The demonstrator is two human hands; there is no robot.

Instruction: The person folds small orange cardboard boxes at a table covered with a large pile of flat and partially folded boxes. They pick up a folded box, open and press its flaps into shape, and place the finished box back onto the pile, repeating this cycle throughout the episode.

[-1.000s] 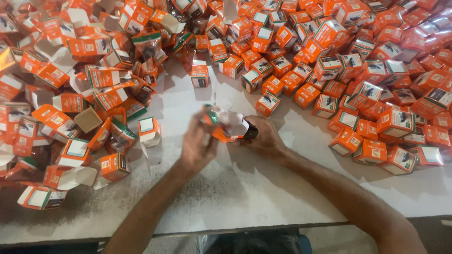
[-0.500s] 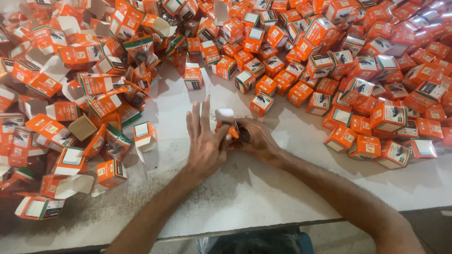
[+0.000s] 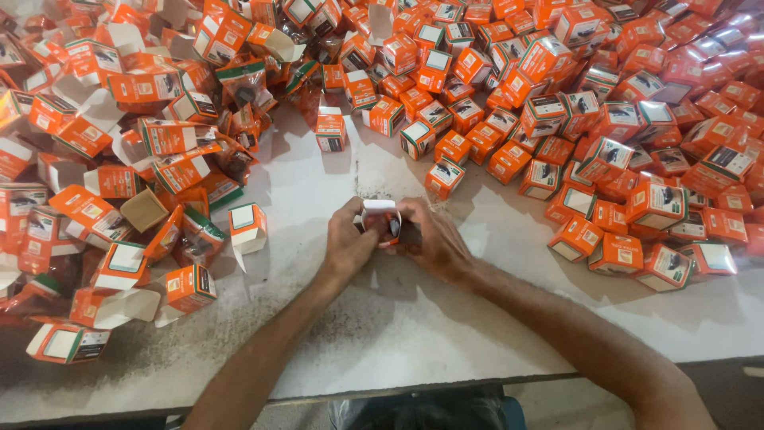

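Note:
A small orange and white cardboard box [image 3: 382, 216] sits between both hands at the middle of the white table [image 3: 398, 318]. Its white flap is up and a dark part shows inside the opening. My left hand [image 3: 346, 243] grips the box from the left, fingers curled over its top. My right hand [image 3: 434, 239] holds it from the right, thumb against the box side. Both forearms reach in from the near edge.
A heap of open, unfolded orange boxes [image 3: 119, 183] covers the left side. Closed orange boxes [image 3: 605, 151] pile up across the back and right. One open box [image 3: 248, 227] stands alone left of my hands. The table's near edge [image 3: 398, 382] runs below.
My left hand, spread flat over the box half a second ago, has curled around it. Both hands have closed in on the box and its white flap now stands up.

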